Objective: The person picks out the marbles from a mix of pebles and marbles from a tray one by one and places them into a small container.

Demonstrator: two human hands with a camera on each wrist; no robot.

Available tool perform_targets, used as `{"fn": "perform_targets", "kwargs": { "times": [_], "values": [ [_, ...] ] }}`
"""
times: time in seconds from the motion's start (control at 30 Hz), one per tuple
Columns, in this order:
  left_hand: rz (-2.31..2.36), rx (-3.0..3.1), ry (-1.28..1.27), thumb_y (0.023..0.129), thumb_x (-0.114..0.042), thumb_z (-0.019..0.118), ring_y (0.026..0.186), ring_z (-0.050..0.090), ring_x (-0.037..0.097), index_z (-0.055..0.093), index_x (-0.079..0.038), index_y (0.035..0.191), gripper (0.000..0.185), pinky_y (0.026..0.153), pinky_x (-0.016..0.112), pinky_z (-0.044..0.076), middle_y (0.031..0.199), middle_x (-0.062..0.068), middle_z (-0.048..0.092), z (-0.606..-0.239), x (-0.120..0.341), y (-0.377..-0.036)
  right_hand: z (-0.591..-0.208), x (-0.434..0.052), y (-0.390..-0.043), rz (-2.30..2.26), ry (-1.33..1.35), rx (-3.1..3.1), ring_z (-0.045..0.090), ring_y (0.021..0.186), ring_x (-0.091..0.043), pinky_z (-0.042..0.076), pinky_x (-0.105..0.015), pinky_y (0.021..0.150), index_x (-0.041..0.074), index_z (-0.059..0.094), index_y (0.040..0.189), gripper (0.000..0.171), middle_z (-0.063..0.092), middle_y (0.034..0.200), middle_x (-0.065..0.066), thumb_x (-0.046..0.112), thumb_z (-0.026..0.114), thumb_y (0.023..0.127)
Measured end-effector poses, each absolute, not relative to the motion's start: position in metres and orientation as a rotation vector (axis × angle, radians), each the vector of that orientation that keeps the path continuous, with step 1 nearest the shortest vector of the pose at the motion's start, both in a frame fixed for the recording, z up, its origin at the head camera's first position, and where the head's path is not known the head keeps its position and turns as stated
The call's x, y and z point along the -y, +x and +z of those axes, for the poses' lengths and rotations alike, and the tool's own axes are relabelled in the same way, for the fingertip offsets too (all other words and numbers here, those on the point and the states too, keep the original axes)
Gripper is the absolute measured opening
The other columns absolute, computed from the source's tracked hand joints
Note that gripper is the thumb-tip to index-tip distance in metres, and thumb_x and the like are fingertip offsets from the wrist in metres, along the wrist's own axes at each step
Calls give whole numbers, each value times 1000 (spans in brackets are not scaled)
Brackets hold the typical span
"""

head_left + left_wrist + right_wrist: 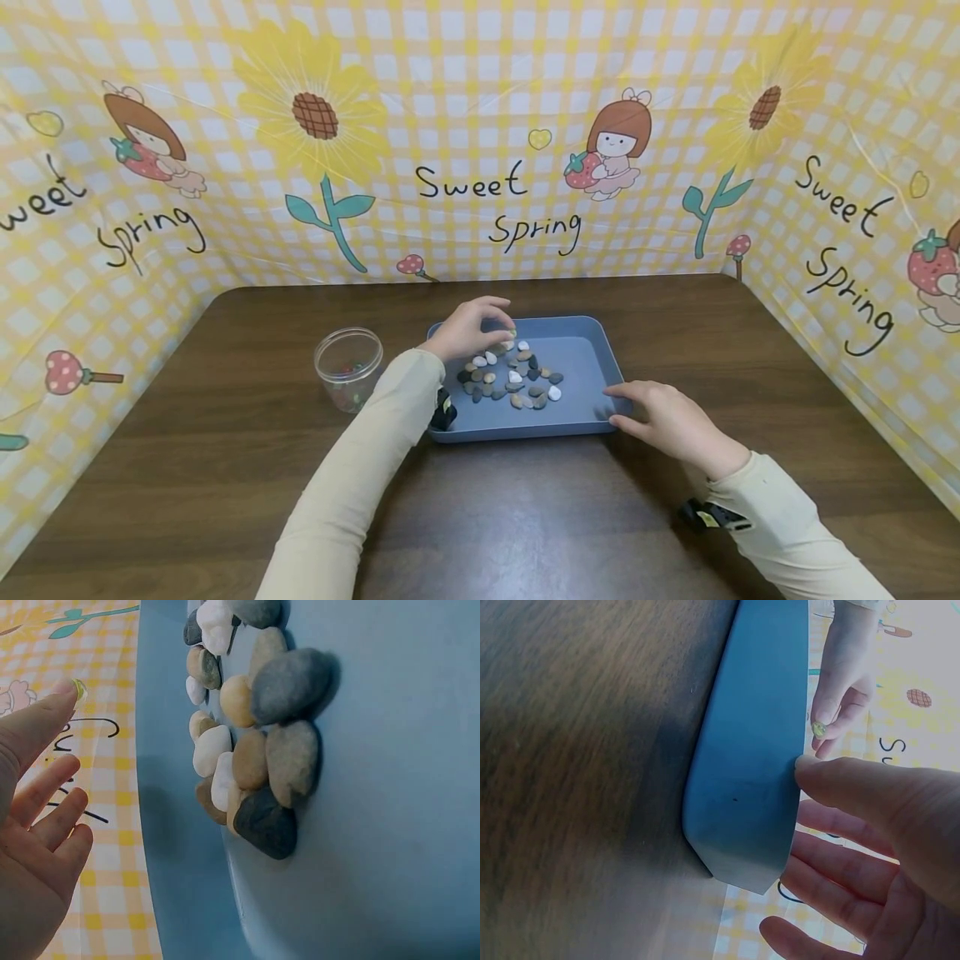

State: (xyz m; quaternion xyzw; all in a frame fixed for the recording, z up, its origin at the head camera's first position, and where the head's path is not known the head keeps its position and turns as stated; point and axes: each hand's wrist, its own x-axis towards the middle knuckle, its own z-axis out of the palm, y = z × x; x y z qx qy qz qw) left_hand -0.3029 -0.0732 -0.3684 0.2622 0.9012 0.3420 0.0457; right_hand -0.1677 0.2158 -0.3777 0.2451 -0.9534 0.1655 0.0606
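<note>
- Your right hand is nearest the camera: fingers straight and relaxed, thumb tip and fingertips against the near right corner of the blue tray. It steadies the tray and holds nothing.
- In the right wrist view the thumb sits on the tray rim, with the other fingers spread below it.
- The pebbles lie in a loose cluster in the tray's left half, touching or just beside one another: grey, tan, white and a few dark ones, smooth and rounded. The tray's right half is bare.
- Your left hand hovers over the far left end of the pile, with thumb and forefinger pinched on a small yellow-green bead. It looks glassy and translucent, and much smaller than the stones. The other three fingers are loosely curled and hold nothing.
- Step in hand, as I read it: picking the bead out from among the pebbles. It is lifted and clear of the stones.
- The clear jar stands on the table left of the tray, near it but apart, open-topped, with a few small coloured bits inside.
- Next move probably calls for carrying the bead left over the tray wall to the jar mouth. The pinch is fingertip-only, so keep it firm: round and slick, the bead could slip.
</note>
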Motion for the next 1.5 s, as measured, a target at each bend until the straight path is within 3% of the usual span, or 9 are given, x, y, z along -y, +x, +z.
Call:
{"fn": "perform_targets", "kwargs": {
  "times": [1.5],
  "values": [
    [1143, -2793, 946, 85, -22, 69, 130, 45, 26, 71, -13, 97, 15, 108, 43, 37, 136, 7, 52, -344, 83, -284, -378, -217, -168, 493, 756, 2872, 64, 102, -29, 52, -46, 86, 2, 65, 113, 34, 69, 110, -13, 18, 70, 83]
  ]
}}
